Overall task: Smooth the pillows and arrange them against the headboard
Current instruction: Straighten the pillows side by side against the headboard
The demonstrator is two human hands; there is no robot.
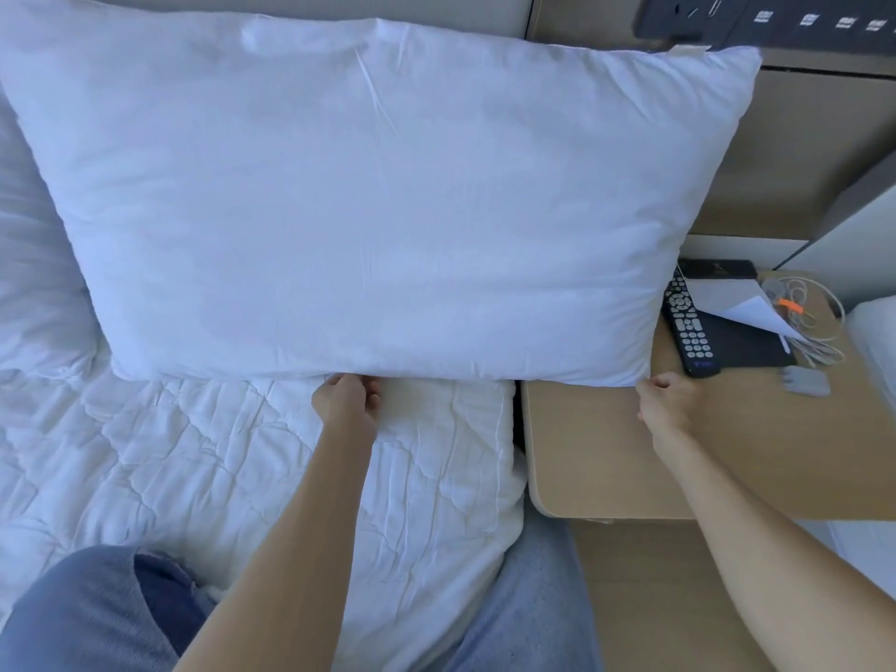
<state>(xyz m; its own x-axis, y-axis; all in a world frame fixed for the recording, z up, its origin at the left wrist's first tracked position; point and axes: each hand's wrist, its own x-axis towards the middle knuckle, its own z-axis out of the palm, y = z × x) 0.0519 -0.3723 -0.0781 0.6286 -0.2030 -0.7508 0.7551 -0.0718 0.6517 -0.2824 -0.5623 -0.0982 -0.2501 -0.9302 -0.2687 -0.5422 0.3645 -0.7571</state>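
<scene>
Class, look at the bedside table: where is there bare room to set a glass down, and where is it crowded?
Bare wood on the bedside table runs from the right hand to the rounded near edge. The far right part is crowded: remote control, black pad, papers and coiled cable. The pillow overhangs the left edge.

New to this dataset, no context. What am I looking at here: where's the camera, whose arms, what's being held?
No robot here: one wide-angle camera sits on a person's head, looking down at their own bare arms. The left hand and right hand each grip the near edge of a big white pillow, which stands up towards the headboard. Part of a second pillow shows at far left. Below is a wrinkled white quilt. The wooden bedside table on the right holds a remote control, papers and cables.
</scene>
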